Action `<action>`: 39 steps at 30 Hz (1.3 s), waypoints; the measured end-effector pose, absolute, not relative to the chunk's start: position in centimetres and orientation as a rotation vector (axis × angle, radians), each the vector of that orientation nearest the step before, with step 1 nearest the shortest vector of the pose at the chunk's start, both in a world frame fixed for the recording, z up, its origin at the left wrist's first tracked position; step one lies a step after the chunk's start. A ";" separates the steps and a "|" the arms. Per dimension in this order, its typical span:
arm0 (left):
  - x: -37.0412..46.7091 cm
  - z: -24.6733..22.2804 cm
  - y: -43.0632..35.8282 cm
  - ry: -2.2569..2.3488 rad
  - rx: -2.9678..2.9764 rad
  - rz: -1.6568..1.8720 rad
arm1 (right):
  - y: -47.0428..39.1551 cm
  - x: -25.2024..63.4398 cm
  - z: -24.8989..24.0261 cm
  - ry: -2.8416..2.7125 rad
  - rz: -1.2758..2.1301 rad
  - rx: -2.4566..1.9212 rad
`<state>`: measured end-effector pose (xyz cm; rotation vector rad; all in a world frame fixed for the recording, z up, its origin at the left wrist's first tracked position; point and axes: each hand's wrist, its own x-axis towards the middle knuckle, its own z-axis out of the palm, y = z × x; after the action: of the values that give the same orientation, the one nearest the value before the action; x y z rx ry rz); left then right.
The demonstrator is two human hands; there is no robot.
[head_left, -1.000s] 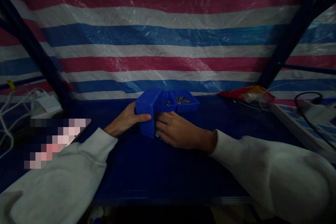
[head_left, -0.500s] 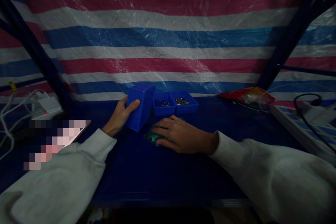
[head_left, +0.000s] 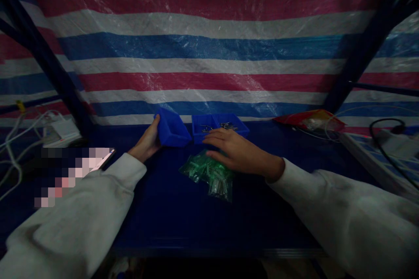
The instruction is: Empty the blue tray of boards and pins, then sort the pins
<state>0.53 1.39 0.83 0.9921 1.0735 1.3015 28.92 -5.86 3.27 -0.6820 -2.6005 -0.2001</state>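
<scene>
Gripped in the left hand (head_left: 148, 143), a blue bin (head_left: 174, 133) tilts left of centre, its opening now showing. Because the right hand (head_left: 240, 150) has slid back, fingers loose and holding nothing visible, the green-tinted bags (head_left: 216, 178) lie largely uncovered, within easy reach. Two blue trays (head_left: 197, 136) limit room farther off; bare tabletop (head_left: 196, 224) stretches to the near edge.

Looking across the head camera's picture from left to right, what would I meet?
White boxy plastic adapter, left hand, tilted blue plastic bin, green-tinted transparent plastic bags of silvery pieces, right hand, red plastic packet.
</scene>
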 end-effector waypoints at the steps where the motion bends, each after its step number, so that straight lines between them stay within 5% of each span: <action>1: 0.4 0.8 1.8 1.110 0.973 1.292 | -6.1 29.0 3.0 -2.630 -0.165 -0.648; 10: 0.2 1.7 3.8 1.363 1.375 1.228 | -6.5 29.0 2.1 -2.646 -0.047 -0.625; 17: 1.4 2.0 3.7 1.559 1.749 1.417 | -3.3 31.3 2.3 -2.465 -0.342 -0.966; 23: 3.5 2.4 0.2 1.306 2.587 1.032 | -2.2 31.8 1.1 -2.412 -0.206 -0.957; 39: 4.3 1.4 -0.1 1.075 2.791 0.944 | -2.3 31.8 1.1 -2.361 -0.172 -0.945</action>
<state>4.29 -0.10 1.40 2.7915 1.0748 0.9443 31.81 -2.32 1.15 -0.9449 -2.3608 -0.1724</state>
